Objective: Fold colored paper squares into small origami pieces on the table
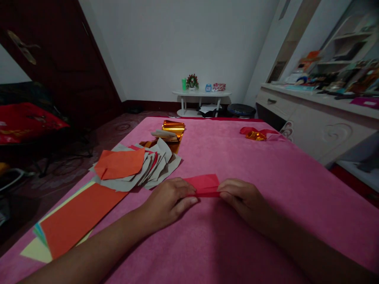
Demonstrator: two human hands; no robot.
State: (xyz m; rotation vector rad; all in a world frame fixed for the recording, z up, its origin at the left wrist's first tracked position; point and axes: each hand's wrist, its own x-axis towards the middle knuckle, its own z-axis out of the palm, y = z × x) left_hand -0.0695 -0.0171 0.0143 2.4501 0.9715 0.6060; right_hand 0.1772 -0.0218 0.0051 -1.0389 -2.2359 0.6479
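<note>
A thin red sheet of paper [205, 182] lies between my hands above the pink cloth, its near edge folded into a narrow strip. My left hand [173, 199] pinches its left end between thumb and fingers. At the right end, my right hand [241, 195] grips the folded strip in the same way. Left of my hands is a loose pile of greyish paper sheets [152, 169] with an orange piece [120, 163] on top. Nearer to me, my left forearm passes over a stack of coloured paper [84, 213], orange uppermost.
Shiny gold foil [174, 127] lies behind the grey pile. Red and gold folded pieces [256, 135] rest at the far right of the pink cloth [284, 205]. Beyond stands a small white table [201, 94]; a white cabinet [314, 122] is on the right.
</note>
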